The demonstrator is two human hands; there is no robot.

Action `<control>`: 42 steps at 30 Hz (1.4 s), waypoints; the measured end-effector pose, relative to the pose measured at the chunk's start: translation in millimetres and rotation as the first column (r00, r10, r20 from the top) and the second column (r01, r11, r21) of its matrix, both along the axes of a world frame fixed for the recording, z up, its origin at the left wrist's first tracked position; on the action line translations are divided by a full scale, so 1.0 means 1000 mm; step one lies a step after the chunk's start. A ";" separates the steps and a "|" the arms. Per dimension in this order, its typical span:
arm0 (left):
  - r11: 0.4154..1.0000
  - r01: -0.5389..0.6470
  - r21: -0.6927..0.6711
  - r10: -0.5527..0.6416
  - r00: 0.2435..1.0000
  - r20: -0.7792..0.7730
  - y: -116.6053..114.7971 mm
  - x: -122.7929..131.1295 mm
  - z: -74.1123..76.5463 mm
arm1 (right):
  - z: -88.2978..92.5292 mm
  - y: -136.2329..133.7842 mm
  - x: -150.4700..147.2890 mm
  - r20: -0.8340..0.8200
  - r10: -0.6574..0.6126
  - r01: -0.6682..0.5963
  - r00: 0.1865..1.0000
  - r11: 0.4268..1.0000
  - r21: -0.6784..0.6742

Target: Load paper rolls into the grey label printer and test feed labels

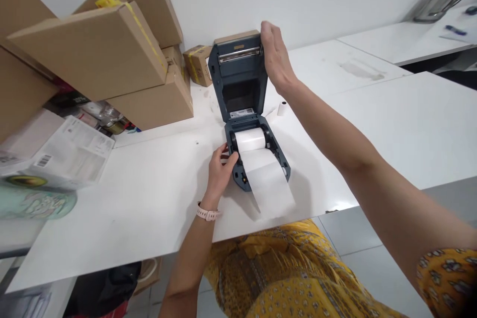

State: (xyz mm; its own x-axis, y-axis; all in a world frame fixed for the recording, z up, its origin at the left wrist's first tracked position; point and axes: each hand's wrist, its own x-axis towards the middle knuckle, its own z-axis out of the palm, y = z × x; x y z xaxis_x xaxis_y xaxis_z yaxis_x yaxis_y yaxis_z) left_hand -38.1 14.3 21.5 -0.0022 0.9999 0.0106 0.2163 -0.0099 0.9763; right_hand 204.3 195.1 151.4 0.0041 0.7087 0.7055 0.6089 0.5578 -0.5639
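A dark blue-grey label printer point(278, 145) stands on the white table with its lid point(242, 72) raised. Inside the base sits a roll of white labels point(250, 139), and its strip point(270, 184) runs out over the front edge of the printer. My left hand point(220, 166) grips the left side of the printer base, thumb on top and fingers at the side. My right hand point(275, 54) holds the upper right edge of the raised lid, its fingers bent over the edge.
Cardboard boxes point(93, 54) are stacked at the back left, with a white carton point(67, 149) and a green bottle point(40, 202) in front. A small white roll point(282, 108) lies right of the printer. The table's front edge point(149, 257) is close to my body.
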 end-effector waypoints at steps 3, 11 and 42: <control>1.000 -0.018 -0.012 0.014 0.964 -0.265 0.011 -0.002 0.021 | -0.007 -0.059 -0.003 -0.076 -0.114 0.121 0.991 0.988 0.091; 0.980 0.134 -0.148 -0.189 0.861 -0.471 0.025 0.001 0.048 | -0.048 -0.107 -0.005 0.521 0.505 -0.209 0.688 0.826 -0.524; 0.957 0.258 -0.134 -0.289 0.893 -0.345 0.021 -0.001 0.047 | -0.123 -0.107 0.127 -0.307 0.230 -0.380 0.923 0.666 -0.642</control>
